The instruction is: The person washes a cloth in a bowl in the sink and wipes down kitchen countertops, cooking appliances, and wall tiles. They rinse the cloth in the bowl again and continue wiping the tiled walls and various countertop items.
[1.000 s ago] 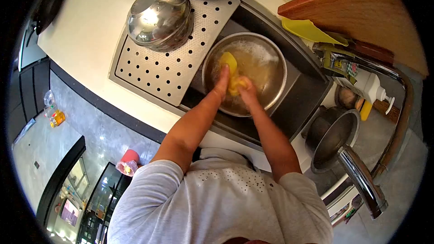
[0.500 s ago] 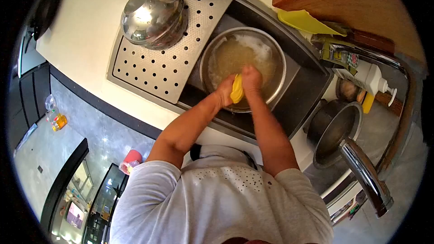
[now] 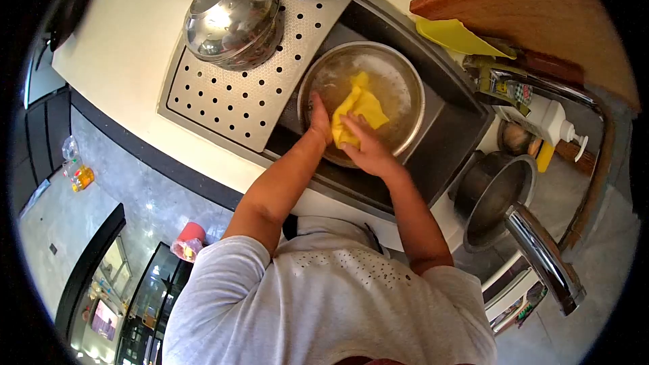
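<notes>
A yellow cloth (image 3: 362, 108), partly spread out, is between my hands over a round metal basin (image 3: 420, 105) of cloudy, foamy water. My left hand (image 3: 320, 120) is at the cloth's left edge, thumb raised and the other fingers hidden behind the cloth. With fingers apart, my right hand (image 3: 367, 145) presses or holds the lower right part of the cloth. The basin sits in a dark sink (image 3: 443, 132).
Left of the basin, stacked metal bowls (image 3: 233, 23) rest on a perforated drainboard (image 3: 223, 105). To the right are a faucet (image 3: 544, 250), a dark pot (image 3: 497, 199), a white pump bottle (image 3: 547, 118), a yellow sheet (image 3: 460, 37) and a wooden board (image 3: 534, 3).
The cloth was bunched and squeezed between both hands; now it is opened out. My right hand has loosened and moved down, while my left hand has shifted slightly left.
</notes>
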`<state>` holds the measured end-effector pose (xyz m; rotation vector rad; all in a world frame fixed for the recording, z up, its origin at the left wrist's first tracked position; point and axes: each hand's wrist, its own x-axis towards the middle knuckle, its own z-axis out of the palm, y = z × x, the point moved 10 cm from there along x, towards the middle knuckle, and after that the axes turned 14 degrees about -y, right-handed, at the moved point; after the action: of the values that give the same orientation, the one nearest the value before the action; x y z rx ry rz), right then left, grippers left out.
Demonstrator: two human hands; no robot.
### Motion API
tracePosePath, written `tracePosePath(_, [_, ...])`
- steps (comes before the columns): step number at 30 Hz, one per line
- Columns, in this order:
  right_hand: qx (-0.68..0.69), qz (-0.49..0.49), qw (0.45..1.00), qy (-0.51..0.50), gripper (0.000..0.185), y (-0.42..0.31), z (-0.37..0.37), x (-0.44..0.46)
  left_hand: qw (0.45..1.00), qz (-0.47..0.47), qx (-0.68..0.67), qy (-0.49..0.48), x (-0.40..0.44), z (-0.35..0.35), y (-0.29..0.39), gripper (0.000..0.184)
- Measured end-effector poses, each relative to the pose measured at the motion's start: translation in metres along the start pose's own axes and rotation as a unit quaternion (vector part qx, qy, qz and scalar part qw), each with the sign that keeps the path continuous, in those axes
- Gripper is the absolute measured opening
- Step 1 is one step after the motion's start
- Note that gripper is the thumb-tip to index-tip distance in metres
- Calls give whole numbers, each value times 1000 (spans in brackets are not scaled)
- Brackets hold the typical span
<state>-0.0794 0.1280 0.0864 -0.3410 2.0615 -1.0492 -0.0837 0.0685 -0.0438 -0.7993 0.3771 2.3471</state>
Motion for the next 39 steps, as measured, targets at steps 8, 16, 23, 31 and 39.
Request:
tracePosePath(8, [-150, 217, 941, 212, 56, 133, -25, 18, 478, 202, 835, 182, -21, 6, 45, 42])
tracePosePath(16, [29, 258, 937, 236, 53, 200, -22, 13, 676, 169, 675, 241, -8, -51, 54, 14])
tracePosePath(23, [148, 79, 964, 204, 31, 42, 20, 10, 946, -219, 202, 130, 3, -79, -51, 67])
tracePosePath(31, [95, -30, 967, 234, 30, -4, 21, 27, 985, -112, 129, 2, 12, -54, -37, 49])
tracePosePath(39, [64, 249, 936, 241, 36, 126, -24, 44, 993, -72, 70, 66, 7, -28, -46, 52])
